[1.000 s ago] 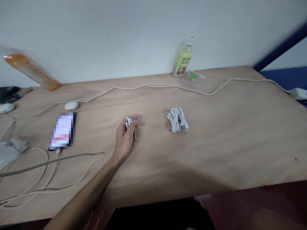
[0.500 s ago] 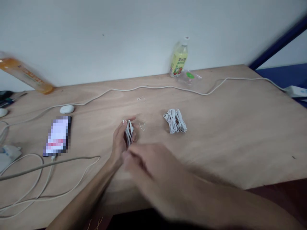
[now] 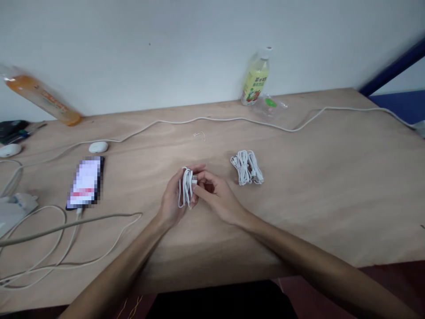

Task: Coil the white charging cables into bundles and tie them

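Observation:
A coiled white cable (image 3: 186, 188) lies in my left hand (image 3: 171, 201), whose fingers wrap round its far side. My right hand (image 3: 221, 197) pinches the cable's white plug (image 3: 194, 180) at the right side of the coil, between thumb and fingers. To the right, bundled white cables (image 3: 247, 167) lie side by side on the wooden table (image 3: 299, 186). Small white ties (image 3: 199, 135) lie beyond my hands.
At the back stand a yellow-green bottle (image 3: 255, 82) and a clear wrapper (image 3: 270, 105). A long white cable (image 3: 212, 118) crosses the table. At left are a phone (image 3: 85, 181), a white case (image 3: 98, 147), loose cables and a leaning orange bottle (image 3: 44, 99).
My right hand has moved from near the camera to the coil and now pinches its plug. The coil in my left hand has turned to face up more. The view has shifted slightly.

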`<state>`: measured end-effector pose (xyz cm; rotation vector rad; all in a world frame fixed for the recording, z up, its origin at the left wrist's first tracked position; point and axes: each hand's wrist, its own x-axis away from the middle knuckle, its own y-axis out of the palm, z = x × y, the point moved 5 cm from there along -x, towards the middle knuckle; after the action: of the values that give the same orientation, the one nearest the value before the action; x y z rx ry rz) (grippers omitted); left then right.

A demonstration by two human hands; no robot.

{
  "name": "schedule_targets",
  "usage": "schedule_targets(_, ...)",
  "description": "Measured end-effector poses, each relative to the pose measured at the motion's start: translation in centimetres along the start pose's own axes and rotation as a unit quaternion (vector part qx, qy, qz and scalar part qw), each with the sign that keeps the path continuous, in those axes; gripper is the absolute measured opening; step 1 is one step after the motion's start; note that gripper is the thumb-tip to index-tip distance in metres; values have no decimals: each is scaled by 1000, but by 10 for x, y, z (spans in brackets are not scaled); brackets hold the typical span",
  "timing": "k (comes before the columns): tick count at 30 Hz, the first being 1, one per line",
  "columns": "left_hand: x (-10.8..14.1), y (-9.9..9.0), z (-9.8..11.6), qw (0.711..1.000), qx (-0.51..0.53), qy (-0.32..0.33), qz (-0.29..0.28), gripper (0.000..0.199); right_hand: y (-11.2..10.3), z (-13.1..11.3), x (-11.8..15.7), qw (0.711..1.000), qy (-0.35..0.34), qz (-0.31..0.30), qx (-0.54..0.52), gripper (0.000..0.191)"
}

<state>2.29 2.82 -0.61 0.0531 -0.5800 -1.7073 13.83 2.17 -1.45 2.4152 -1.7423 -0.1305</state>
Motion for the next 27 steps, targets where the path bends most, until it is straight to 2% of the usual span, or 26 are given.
schedule_targets(5, -1, -4, -6, 1000, -5, -29, -2, 59, -6, 0, 4, 999, -10, 43, 12, 35)
schedule_targets(10, -3, -11, -12, 999, -3, -43, 33, 48, -15, 1, 6, 994, -20, 93, 50, 39)
schedule_targets(14, -3, -10, -7, 998, -11, -8, 54, 38, -21, 3, 4, 991, -2, 124, 53, 42)
schedule_targets(19, -2, -5, 1, 998, -19, 35, 53, 34, -23, 0, 3, 992, -3, 125, 19, 44)
schedule_targets(27, -3, -9, 3, 997, 11, 44, 69, 34, -25, -2, 4, 990, -10, 136, 23, 49)
